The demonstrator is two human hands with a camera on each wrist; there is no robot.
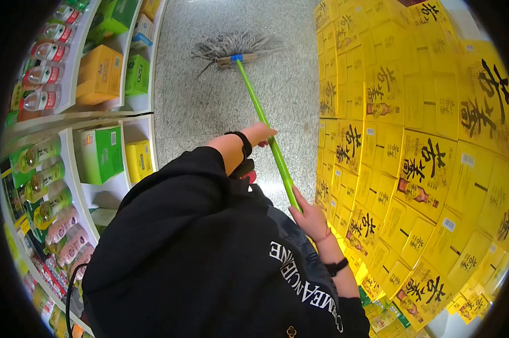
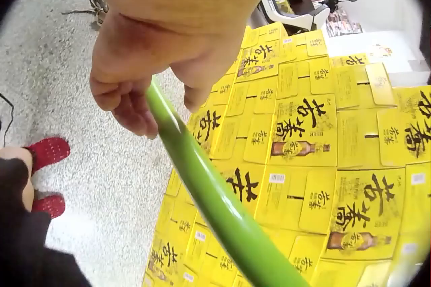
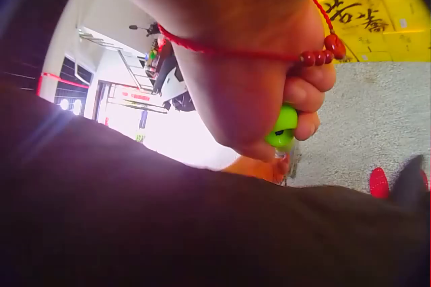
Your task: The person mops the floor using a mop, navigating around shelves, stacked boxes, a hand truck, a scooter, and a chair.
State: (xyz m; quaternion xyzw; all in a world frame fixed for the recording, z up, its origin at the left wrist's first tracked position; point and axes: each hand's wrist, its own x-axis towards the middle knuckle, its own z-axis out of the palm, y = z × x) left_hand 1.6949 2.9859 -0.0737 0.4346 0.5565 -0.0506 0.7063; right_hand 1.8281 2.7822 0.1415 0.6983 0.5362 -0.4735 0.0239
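A mop with grey strings [image 1: 232, 44] lies spread on the floor, its long green handle [image 1: 280, 160] slanting back toward the person. My left hand [image 1: 260, 134] grips the handle partway along, its fingers curled round it in the left wrist view. Higher up, my right hand [image 1: 311, 218] holds the handle near its top end. In the right wrist view, the green end of the handle [image 3: 283, 125] pokes out of the curled fingers of that hand. A blue clip [image 1: 237, 58] joins the handle to the mop head.
Stacked yellow cartons [image 1: 387, 155] line the right side of the narrow aisle. White shelves [image 1: 151, 127] with bottles and boxes stand on the left. Speckled grey floor [image 1: 209, 101] runs between them. Red shoes [image 2: 48, 154] show below the person.
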